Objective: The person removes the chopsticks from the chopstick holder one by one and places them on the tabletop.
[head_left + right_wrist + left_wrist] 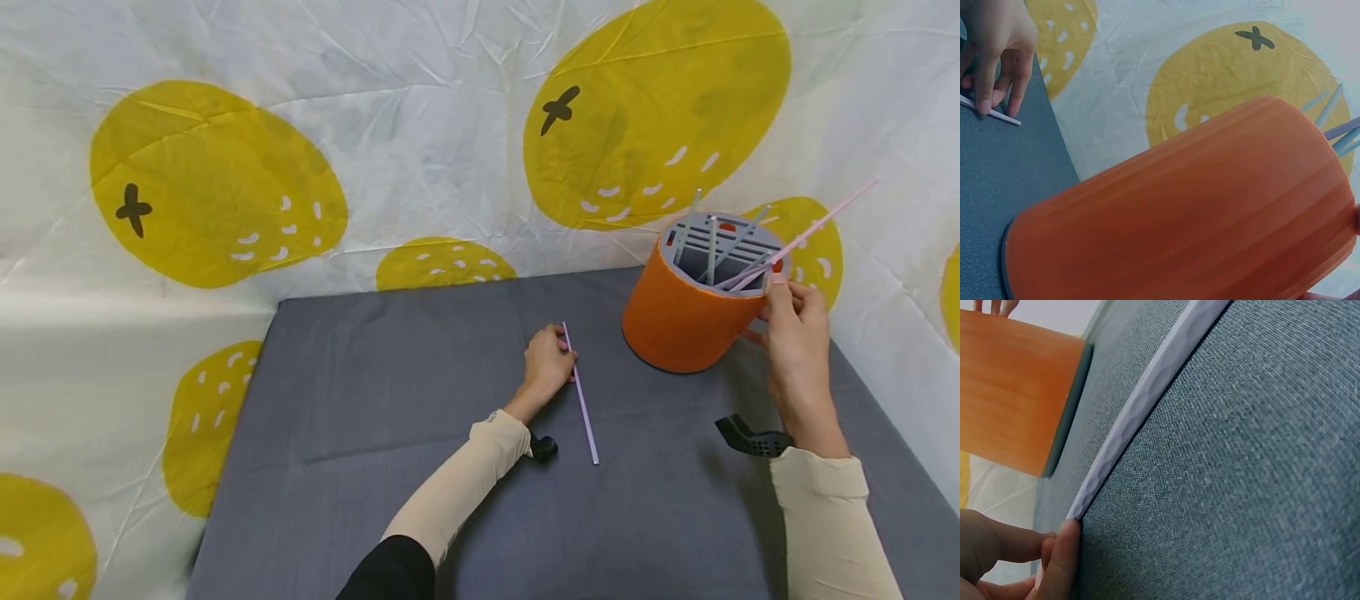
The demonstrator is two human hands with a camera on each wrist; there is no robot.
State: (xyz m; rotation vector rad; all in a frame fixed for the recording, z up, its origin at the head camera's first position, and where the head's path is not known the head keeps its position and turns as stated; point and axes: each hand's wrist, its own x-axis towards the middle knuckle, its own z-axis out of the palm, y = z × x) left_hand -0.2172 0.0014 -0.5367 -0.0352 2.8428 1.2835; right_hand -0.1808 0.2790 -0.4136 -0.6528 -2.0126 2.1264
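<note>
A lilac chopstick with a dimpled, faceted surface lies on the grey cloth. My left hand pinches it near its far end between thumb and fingers. To the right stands an orange utensil holder with a grey slotted insert. Several grey-green chopsticks and pink ones lean inside it. My right hand grips the holder at its right rim, thumb by the top edge. In the right wrist view the holder fills the middle and hides most of that hand.
Grey cloth covers the table. A white sheet with yellow fruit shapes hangs behind and along both sides. The holder stands near the table's back right edge. A black wrist camera sticks out from my right wrist.
</note>
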